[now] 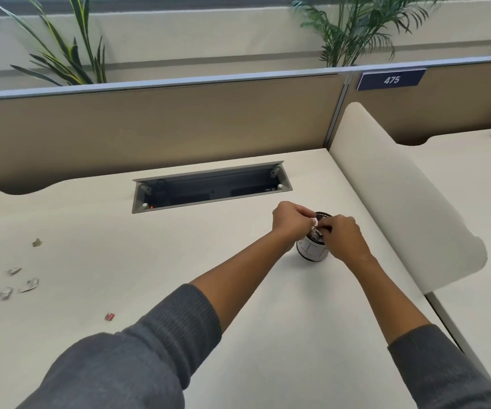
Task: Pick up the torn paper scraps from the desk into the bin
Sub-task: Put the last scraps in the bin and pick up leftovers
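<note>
Both hands over bin, rim mostly hidden. Left hand pinches white scrap; right hand fingers curled, contents unclear. Loose scraps far left of bin.

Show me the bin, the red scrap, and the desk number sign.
bin (pixel 312 251), head view, its white side wall.
red scrap (pixel 110 316), head view, its middle.
desk number sign (pixel 391 80), head view, on the digits 475.
</note>
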Demonstrator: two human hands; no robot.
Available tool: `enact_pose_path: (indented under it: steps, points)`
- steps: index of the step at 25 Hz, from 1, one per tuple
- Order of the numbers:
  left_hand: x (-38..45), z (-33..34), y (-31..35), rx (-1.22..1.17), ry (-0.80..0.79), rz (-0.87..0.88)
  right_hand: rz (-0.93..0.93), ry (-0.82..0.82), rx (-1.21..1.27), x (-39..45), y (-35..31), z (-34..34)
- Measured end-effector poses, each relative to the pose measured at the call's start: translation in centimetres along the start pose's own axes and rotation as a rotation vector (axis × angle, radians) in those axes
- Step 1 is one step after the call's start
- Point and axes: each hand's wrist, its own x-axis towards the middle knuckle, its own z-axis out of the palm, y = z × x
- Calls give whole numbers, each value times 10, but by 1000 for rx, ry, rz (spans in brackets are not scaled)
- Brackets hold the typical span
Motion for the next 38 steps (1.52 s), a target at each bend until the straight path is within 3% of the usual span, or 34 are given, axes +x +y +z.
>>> enact_pose_path:
  steps: [3, 9, 15, 24, 32, 38]
  points:
    - [14, 12, 7, 81, 26, 18, -7, -68, 50, -1, 5, -3]
    - [23, 15, 21, 211, -111, 48, 44, 172, 259, -8, 3, -17]
    - [21, -1, 24, 112, -151, 31, 184, 237, 385, -10, 6, -25]
    - [-7, -61, -25, -41, -24, -45, 212, 279, 523, -21, -21, -20]
    - [-54, -152, -90, -141, 256, 39, 71, 106, 684, -54, -102, 46]
    - [-91, -241, -154, 65, 441, 119, -74, -160, 624, -99, -174, 120]
